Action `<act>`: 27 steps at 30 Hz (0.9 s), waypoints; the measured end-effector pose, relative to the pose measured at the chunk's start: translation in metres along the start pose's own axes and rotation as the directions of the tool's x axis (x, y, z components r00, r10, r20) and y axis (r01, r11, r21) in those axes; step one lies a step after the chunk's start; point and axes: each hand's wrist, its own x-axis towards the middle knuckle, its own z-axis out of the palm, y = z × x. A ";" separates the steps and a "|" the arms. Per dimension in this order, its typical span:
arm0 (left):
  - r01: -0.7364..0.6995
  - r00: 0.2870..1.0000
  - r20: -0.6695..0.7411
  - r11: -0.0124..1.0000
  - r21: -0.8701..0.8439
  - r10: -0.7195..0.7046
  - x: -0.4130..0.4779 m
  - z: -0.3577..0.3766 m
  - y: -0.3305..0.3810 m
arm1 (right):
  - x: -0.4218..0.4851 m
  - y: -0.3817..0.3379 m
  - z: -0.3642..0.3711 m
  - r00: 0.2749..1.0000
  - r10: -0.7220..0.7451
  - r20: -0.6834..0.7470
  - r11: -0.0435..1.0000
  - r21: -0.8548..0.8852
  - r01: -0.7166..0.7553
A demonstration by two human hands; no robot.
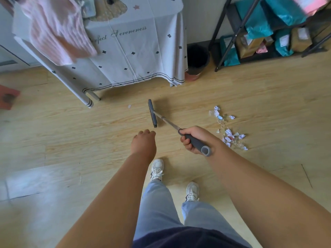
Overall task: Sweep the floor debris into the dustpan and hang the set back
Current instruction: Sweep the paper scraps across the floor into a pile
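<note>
Beside the draped table (136,51), a black-lined bin (197,68); broom (152,113) in right hand (198,133).

Broom (152,113): narrow dark grey head, metal shaft, grey padded grip. The right hand (192,140) holds the grip. The shaft slants forward and left from that hand, with the head ahead of the left hand (144,140).

Debris (227,127): crumpled white, blue and pink paper scraps, scattered on the floor (89,131) just right of the right hand.

One stray scrap (129,106) lies left of the broom head.

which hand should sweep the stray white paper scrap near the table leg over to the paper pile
Right: the right hand grips the grey-handled broom, whose head lies beside the stray white scrap. The left hand holds nothing.
</note>
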 end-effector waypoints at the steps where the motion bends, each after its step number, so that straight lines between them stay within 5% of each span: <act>1: 0.002 1.000 0.002 1.000 0.006 -0.002 0.004 -0.001 -0.005 | 0.005 -0.006 0.006 1.000 0.002 0.013 1.000 0.015 -0.002; 14: -0.109 0.992 0.075 0.993 0.055 0.105 0.107 -0.034 -0.060 | 0.062 -0.102 0.021 0.996 -0.075 -0.043 0.897 0.434 0.086; 27: -0.259 0.963 0.103 0.961 0.099 0.249 0.083 -0.032 0.022 | -0.011 -0.017 -0.098 0.961 -0.108 -0.253 0.759 0.603 0.244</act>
